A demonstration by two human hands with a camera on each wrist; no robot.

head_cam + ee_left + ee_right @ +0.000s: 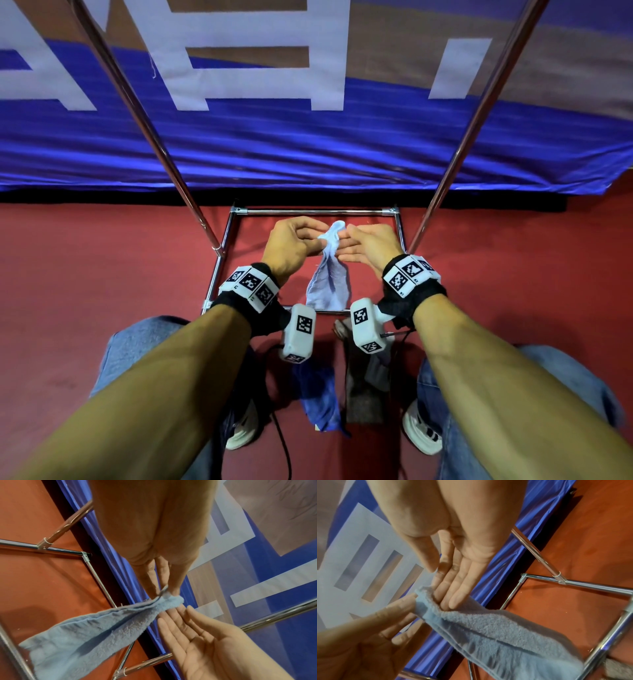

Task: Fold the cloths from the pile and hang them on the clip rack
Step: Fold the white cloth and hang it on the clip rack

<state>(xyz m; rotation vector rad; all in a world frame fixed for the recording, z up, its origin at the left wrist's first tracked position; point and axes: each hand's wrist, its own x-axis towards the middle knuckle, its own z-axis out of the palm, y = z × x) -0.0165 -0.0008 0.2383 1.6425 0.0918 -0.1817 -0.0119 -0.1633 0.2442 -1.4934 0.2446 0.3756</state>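
Note:
A light blue terry cloth point(327, 287) hangs bunched in the air between my two hands, above the chrome rack's floor frame point(308, 212). My left hand point(320, 241) pinches the cloth's top end between thumb and fingers. In the left wrist view the left hand point(163, 589) pinches the gathered top of the cloth point(96, 632). My right hand point(346, 240) faces it, palm up. In the right wrist view the right hand point(441, 586) lays its straight fingers against the cloth point(496, 635) just below the pinch, thumb off it. No clips are in view.
Two slanted chrome poles point(137, 113) point(479, 113) rise from the frame on either side of my hands. A blue banner point(308, 147) hangs behind. A dark blue cloth point(318, 397) and a grey cloth point(368, 387) lie on the red floor between my shoes.

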